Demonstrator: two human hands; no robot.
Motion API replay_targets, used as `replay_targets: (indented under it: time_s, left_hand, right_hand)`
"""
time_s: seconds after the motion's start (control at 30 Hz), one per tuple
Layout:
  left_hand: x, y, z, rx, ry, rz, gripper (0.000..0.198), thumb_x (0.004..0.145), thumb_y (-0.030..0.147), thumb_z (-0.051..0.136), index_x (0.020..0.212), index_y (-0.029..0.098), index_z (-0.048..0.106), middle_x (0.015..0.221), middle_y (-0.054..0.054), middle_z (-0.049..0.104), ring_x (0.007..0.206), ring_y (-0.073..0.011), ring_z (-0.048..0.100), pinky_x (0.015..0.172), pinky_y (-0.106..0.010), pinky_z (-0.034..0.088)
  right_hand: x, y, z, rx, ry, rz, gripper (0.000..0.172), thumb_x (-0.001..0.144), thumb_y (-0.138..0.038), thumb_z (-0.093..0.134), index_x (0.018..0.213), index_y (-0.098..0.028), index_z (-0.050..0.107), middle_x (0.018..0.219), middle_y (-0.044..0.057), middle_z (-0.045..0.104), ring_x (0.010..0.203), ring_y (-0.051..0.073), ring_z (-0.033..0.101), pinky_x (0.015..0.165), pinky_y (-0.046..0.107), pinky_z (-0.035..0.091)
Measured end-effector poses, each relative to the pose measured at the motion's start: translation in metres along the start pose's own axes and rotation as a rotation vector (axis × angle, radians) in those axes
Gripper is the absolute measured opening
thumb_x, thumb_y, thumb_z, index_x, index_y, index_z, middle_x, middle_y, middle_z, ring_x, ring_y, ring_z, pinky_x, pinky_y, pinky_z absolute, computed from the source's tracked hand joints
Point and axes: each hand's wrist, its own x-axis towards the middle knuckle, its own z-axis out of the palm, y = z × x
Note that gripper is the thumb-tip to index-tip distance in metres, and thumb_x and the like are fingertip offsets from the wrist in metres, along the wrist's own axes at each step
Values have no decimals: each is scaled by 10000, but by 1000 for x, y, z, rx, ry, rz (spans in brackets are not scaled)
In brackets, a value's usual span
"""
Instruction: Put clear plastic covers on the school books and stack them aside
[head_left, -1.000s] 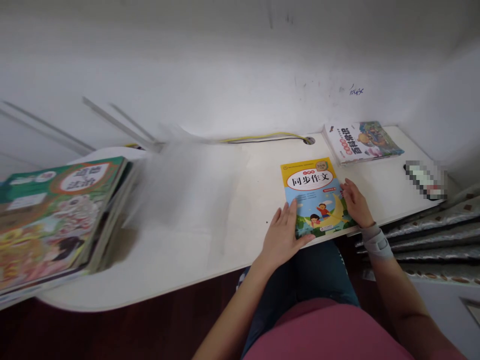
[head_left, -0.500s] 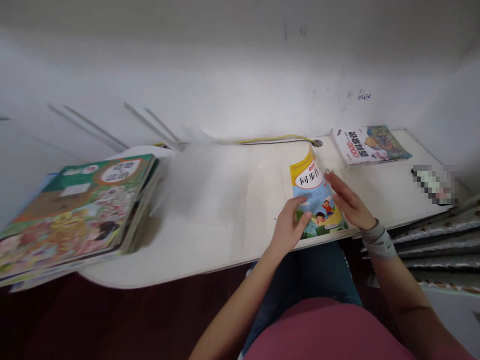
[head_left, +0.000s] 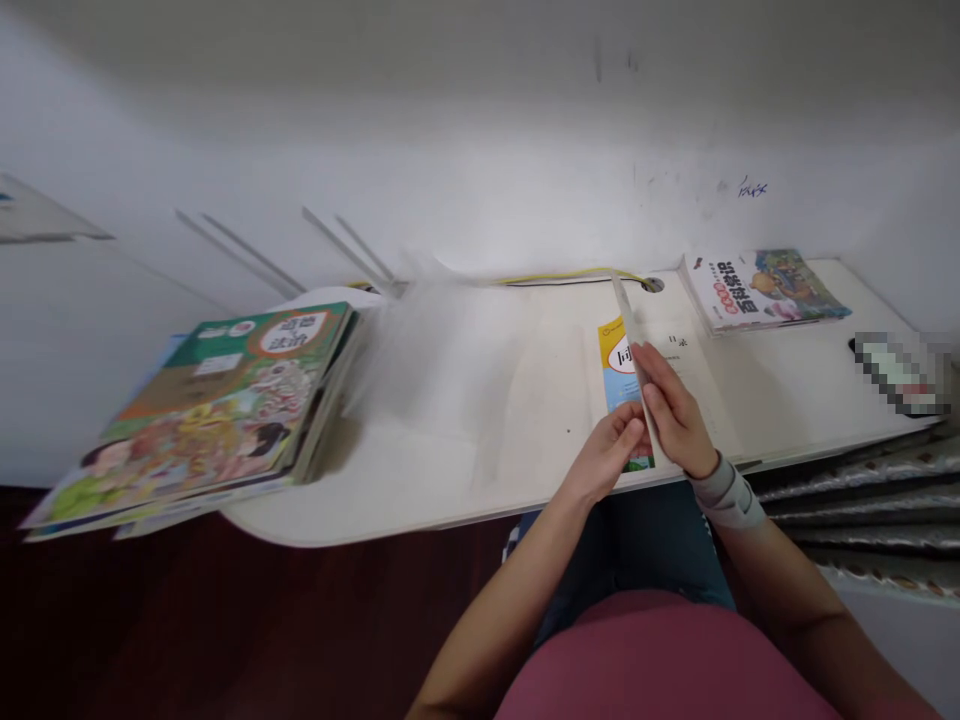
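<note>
Raises the front cover (head_left: 618,384) between curled left hand (head_left: 606,450) and straighter right hand (head_left: 673,415), unclear whether clamped, newly opening to the contents page (head_left: 688,355) right of that cover.

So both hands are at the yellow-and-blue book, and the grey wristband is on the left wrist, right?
No, the grey wristband is on the right wrist, as the head view shows. The rest holds: the left hand and right hand are both at the yellow-and-blue book.
</note>
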Motion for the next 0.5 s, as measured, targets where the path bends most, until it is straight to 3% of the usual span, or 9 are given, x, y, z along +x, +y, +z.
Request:
replay_targets:
  time_s: [0.17, 0.33, 0.4, 0.5]
  left_hand:
    - [0, 2, -1, -30, 0, -52, 566, 574, 604, 772, 876, 162, 587, 826, -3, 593, 749, -100, 572, 701, -217, 454]
    - [1, 2, -3, -46, -13, -114, 506, 576, 569, 782, 810, 164, 590, 712, 24, 557, 632, -79, 534, 646, -224, 440]
    - [0, 3, -4, 89, 24, -102, 427, 640, 541, 742, 741, 160, 578, 638, 35, 530, 570, -76, 495, 609, -229, 419]
    - [-3, 6, -5, 548, 168, 27, 334, 791, 464, 592, 638, 172, 534, 560, 36, 489, 530, -92, 445, 569, -241, 372]
  right_hand:
    - [-1, 1, 0, -39, -17, 2, 483, 961, -386, 340, 1426, -261, 385, 1469, 21, 424, 1386, 154, 315, 1173, 384, 243]
    - [-2, 7, -6, -50, 1, 60, 512, 948, -447, 344, 1431, -278, 367, 1471, 37, 417, 1376, 182, 338, 1153, 412, 287]
    - [-2, 5, -15, -51, 40, 79, 538, 944, -446, 361, 1454, -285, 309, 1472, 56, 411, 1358, 195, 371, 1129, 439, 327]
    - [-5, -10, -32, -194, 132, 31, 563, 937, -413, 398, 1470, -289, 263, 1476, 66, 399, 1369, 220, 351, 1132, 481, 305]
